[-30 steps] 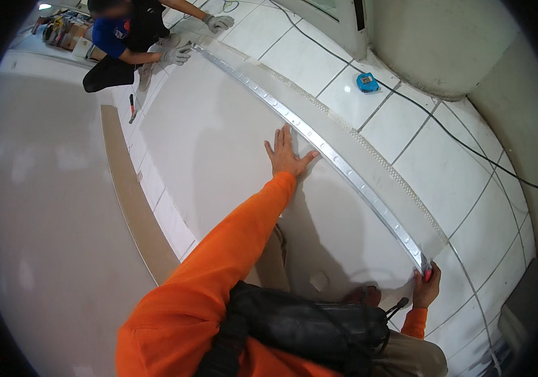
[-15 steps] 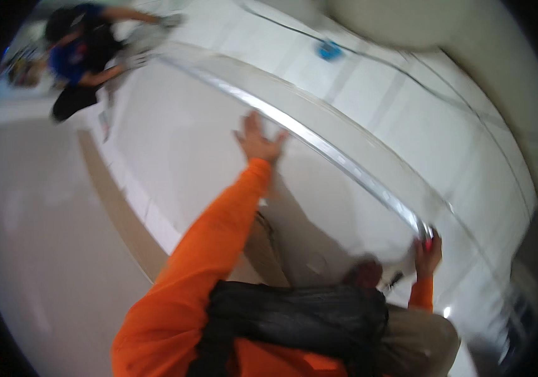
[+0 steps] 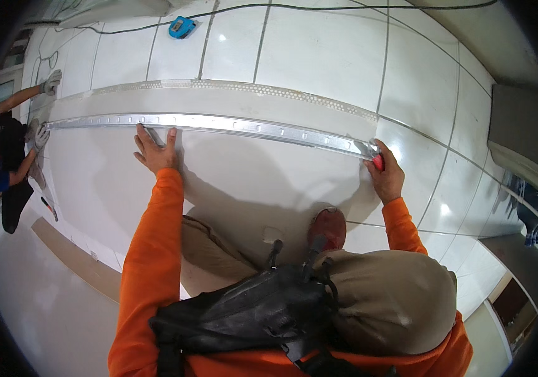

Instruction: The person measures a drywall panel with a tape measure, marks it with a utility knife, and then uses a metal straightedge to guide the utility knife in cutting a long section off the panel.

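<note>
A long silver metal channel [image 3: 237, 125] with a row of dimples along it lies across a pale board [image 3: 237, 157]. My left hand [image 3: 157, 149] has its fingers spread on the board, fingertips at the channel's near edge. At the channel's right end, my right hand [image 3: 387, 174] is closed around a small red object [image 3: 379, 161], with finger and thumb on either side of the channel's tip. What kind of thing the red object is, I cannot make out. The far left end of the channel is by a co-worker's gloved hand [image 3: 41, 136].
White floor tiles [image 3: 309, 47] surround the board, whose far edge has a perforated strip [image 3: 281, 93]. A blue tape measure [image 3: 181, 27] and a black cable [image 3: 244, 9] lie beyond it. The co-worker [image 3: 5, 147] crouches at left, near a brown strip [image 3: 77, 257]. My red shoe [image 3: 328, 229] rests on the board.
My view has turned, so the channel runs nearly level instead of slanting down to the right. The co-worker shows lower at the left edge. Both my hands remain along the channel.
</note>
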Tool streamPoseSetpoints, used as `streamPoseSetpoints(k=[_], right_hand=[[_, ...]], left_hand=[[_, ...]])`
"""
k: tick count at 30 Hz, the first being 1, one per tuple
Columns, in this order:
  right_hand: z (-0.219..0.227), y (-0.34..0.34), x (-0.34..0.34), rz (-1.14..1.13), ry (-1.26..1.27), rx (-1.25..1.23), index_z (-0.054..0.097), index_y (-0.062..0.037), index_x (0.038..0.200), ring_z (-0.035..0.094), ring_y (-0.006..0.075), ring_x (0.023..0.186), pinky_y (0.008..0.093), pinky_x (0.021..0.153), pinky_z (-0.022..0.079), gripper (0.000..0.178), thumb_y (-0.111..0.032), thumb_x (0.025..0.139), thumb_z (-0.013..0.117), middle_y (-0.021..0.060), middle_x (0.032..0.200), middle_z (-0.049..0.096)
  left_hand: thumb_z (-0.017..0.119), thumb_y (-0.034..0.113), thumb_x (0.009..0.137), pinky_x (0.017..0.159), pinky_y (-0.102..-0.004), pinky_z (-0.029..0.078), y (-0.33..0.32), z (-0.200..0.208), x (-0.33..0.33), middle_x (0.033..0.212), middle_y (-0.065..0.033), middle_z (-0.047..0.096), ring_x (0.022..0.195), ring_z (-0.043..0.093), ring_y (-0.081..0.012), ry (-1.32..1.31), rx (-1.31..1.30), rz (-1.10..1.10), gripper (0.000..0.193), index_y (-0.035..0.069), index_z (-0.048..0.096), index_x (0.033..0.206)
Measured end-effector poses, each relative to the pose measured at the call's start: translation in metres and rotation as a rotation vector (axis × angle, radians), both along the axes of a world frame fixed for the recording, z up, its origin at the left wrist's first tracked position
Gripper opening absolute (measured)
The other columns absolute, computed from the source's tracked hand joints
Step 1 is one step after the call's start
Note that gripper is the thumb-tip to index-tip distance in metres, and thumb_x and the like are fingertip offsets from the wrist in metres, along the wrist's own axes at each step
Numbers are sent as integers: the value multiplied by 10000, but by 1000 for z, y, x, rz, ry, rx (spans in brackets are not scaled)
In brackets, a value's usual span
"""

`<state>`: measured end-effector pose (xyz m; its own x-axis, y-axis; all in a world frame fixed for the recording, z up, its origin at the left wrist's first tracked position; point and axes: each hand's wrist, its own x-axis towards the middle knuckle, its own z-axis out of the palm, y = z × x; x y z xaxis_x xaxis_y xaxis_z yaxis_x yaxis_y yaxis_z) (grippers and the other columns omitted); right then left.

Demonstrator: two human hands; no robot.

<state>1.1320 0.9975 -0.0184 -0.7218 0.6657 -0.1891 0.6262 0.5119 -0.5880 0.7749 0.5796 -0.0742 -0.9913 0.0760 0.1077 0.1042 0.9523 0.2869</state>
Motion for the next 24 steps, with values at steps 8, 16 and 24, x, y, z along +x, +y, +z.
streamPoseSetpoints(k=[8,16,24], right_hand=[[6,14,-15,-109,-276,-221,539,-136,1347,677,233,930,322,828,550,585,-159,813,778,90,1067,685],[-11,14,-16,-46,50,-10,536,-115,1350,662,222,927,320,820,543,608,-140,797,786,108,1089,665],[-4,16,-17,-134,12,-202,547,-116,1333,642,183,864,301,819,530,612,-132,777,802,76,1003,660]], left_hand=[[666,662,777,1201,-500,56,3,1,-10,1557,-134,329,1477,198,-317,-20,76,-5,1050,106,213,1544],[659,664,780,1191,-523,65,11,-4,-13,1544,-149,345,1470,212,-323,13,71,-23,1044,82,232,1535],[644,637,803,1191,-524,90,12,-1,-14,1532,-160,347,1449,258,-320,42,45,-44,991,77,260,1525]])
